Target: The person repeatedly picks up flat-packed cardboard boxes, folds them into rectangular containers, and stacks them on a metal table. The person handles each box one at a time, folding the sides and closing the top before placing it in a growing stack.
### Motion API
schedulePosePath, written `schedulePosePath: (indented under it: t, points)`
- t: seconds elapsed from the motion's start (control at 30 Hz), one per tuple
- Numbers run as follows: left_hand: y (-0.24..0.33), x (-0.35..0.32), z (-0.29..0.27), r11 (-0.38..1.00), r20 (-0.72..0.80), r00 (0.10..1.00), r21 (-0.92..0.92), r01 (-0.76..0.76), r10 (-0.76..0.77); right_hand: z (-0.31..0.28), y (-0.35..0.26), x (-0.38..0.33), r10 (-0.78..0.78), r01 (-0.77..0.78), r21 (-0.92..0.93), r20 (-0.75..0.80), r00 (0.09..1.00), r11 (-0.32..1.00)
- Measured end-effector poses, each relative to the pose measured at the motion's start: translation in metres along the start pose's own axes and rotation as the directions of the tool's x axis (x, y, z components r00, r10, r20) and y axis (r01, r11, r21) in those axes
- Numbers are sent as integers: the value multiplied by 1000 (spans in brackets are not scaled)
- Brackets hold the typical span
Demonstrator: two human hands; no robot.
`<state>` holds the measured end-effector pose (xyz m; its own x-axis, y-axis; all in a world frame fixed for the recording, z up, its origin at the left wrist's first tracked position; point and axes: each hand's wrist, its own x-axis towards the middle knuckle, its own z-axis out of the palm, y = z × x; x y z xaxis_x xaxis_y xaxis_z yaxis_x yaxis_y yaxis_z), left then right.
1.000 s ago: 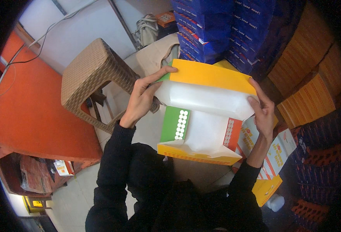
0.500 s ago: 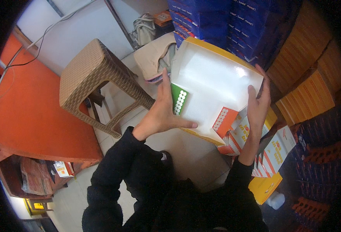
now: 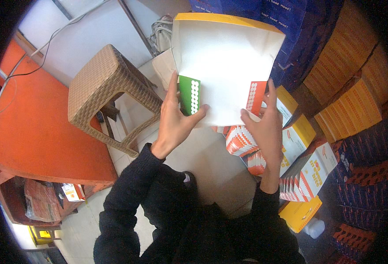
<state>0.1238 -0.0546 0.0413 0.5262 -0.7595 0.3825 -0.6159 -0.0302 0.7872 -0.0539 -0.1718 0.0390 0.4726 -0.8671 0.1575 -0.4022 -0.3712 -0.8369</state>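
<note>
Both hands grip a half-folded white cardboard box with yellow outer edges [image 3: 222, 57], held up in front of the person with its open white inside facing the camera. Left hand [image 3: 176, 121] clasps the box's lower left corner, thumb pressed over the green flap with white dots [image 3: 189, 94] and fingers running up behind it; right hand [image 3: 264, 125] clasps the lower right corner, fingers spread along the red flap with white dots [image 3: 256, 97]. Largest in the room is the orange table top [image 3: 40, 132] curving along the left side, with a shelf beneath it holding papers and a small carton. Behind it stands a pale wall panel [image 3: 92, 26] crossed by a thin cable. On the right rise stacks of dark blue cartons [image 3: 286, 26] and orange cartons [image 3: 348, 83], packed close together up to the rim of the view. A woven tan plastic stool [image 3: 106, 94] stands on the pale tiled floor [image 3: 211, 163] just left of the box. Below the right hand, bundles of flat white, orange and yellow box blanks [image 3: 299, 154] lean on one another on the floor. Smallest, a white plastic bottle [image 3: 314, 228] lies near the lower right.
</note>
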Motion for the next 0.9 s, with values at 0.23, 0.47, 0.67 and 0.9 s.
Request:
schedulePosePath:
  t: [0.23, 0.47, 0.67, 0.9]
  points:
    - [-1, 4, -18, 992, 126, 987, -92, -84, 96, -19, 26, 10, -122, 143, 220, -105, 987, 965]
    - [6, 4, -21, 987, 166, 976, 63, -151, 139, -20, 48, 12, -109, 117, 42, -165, 980, 992]
    - [2, 4, -22, 993, 58, 993, 62, -104, 101, -26, 49, 11, -96, 119, 128, -176, 980, 985]
    - [-7, 5, -19, 986, 14, 989, -83, -148, 149, -27, 34, 21, -161, 244, 438, -219, 962, 865]
